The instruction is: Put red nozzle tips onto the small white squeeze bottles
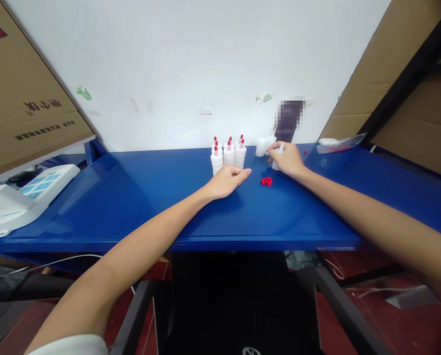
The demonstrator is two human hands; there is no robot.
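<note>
Several white squeeze bottles (228,155) with red-capped nozzles stand grouped on the blue table, left of the middle. My left hand (226,182) is directly in front of them, thumb stretched out to the right; its other fingers are partly hidden, and whether it touches the bottles is unclear. Nothing shows in it. Farther right, my right hand (287,158) has its fingers closed around a white bottle (275,166) with a pale nozzle, partly covered by the hand. Between the hands and a little nearer lies a small pile of red caps (266,182).
More white bottles (261,147) without red tips stand behind my right hand. One loose red cap (305,152) lies beyond it. A clear plastic bag (341,144) rests at the back right. A white device (31,197) with blue panels sits on the left, and cardboard (31,93) flanks the table.
</note>
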